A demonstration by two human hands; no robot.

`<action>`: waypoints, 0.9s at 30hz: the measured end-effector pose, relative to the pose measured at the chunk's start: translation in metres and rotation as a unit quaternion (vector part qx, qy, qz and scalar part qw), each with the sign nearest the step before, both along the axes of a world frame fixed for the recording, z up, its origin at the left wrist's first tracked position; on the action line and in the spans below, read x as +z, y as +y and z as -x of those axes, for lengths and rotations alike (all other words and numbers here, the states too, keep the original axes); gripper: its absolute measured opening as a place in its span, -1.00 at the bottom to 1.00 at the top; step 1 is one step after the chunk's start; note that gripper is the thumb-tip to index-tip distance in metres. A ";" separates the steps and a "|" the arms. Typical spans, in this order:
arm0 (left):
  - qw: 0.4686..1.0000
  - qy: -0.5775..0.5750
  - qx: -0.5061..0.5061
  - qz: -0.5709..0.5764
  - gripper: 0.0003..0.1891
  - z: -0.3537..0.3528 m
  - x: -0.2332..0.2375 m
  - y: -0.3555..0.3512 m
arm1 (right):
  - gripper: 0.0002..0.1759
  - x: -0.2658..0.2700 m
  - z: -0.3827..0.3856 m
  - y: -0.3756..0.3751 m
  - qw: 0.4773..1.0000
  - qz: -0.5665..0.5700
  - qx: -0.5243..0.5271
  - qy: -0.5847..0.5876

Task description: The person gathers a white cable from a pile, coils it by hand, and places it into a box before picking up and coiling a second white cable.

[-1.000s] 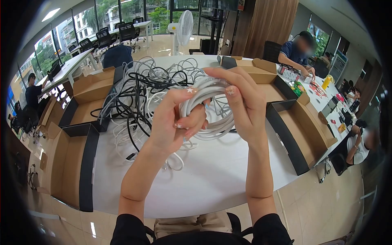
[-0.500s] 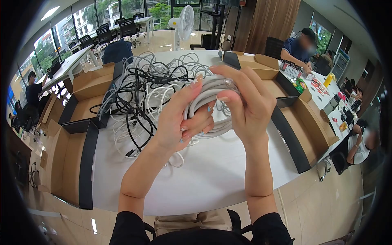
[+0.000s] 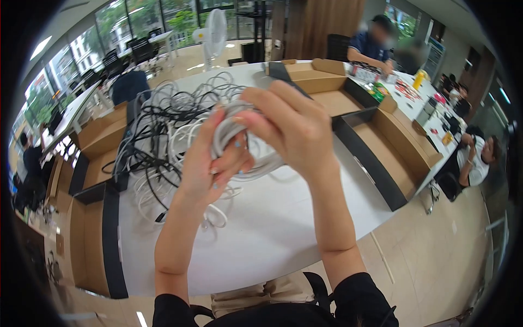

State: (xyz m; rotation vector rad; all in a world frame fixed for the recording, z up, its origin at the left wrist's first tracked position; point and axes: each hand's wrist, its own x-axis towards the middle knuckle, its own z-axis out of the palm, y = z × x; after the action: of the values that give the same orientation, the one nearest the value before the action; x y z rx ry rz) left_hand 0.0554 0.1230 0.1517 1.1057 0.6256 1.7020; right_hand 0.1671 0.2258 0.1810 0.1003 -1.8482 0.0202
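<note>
A coiled grey cable [image 3: 260, 170] is held up above the table between both hands. My left hand [image 3: 202, 159] is closed round the left side of the bundle, its fingers passing through the loop. With fingers bent over the top, my right hand [image 3: 297, 128] grips the upper right part of the same coil; the exact fingertip contact is blurred. Behind and left of the hands lies a tangled heap of cables, with black cables [image 3: 146, 158], white cables [image 3: 182, 137] and thin grey cables [image 3: 163, 94] mixed together.
Open cardboard boxes stand at the left, a near one [image 3: 87, 245] and a farther one [image 3: 103, 147]. Two more, a near one [image 3: 389, 152] and a far one [image 3: 332, 101], line the right of the white table [image 3: 261, 234]. A person [image 3: 370, 46] sits beyond, near a yellow bottle [image 3: 419, 79].
The view has swung, so the table and boxes appear tilted. Both hands stay on the grey coil, and the right hand has shifted over its top.
</note>
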 end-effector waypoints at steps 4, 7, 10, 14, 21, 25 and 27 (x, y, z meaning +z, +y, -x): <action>0.993 0.046 0.106 0.027 -0.53 -0.006 0.003 0.003 | -0.75 -0.003 0.003 0.007 1.000 0.011 -0.014 -0.004; 0.967 0.082 0.236 -0.056 -0.59 -0.017 0.003 0.014 | -0.72 -0.002 0.003 0.009 0.999 0.026 -0.011 0.019; 0.885 0.241 0.375 -0.133 -0.58 -0.016 -0.002 0.016 | -0.70 -0.004 0.003 0.008 0.998 0.059 -0.020 0.027; 0.790 0.366 0.471 -0.145 -0.58 -0.022 -0.007 0.019 | -0.66 -0.005 0.003 0.000 0.991 0.128 -0.027 0.022; 0.848 0.283 0.445 -0.058 -0.53 -0.011 -0.001 0.012 | -0.52 -0.010 0.005 -0.009 0.993 0.068 -0.084 -0.050; 0.860 0.219 0.458 -0.040 -0.56 0.017 -0.027 0.021 | -0.47 -0.009 0.000 -0.007 0.995 0.040 -0.073 -0.061; 0.847 0.255 0.467 -0.013 -0.60 0.017 -0.023 0.018 | -0.46 -0.010 0.000 -0.004 0.996 0.032 -0.060 -0.061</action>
State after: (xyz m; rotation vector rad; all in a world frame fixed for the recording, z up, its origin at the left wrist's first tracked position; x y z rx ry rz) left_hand 0.0384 0.1408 0.1287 1.4006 1.6969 2.2023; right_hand 0.1675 0.2220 0.1714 -0.0573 -1.9706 0.0023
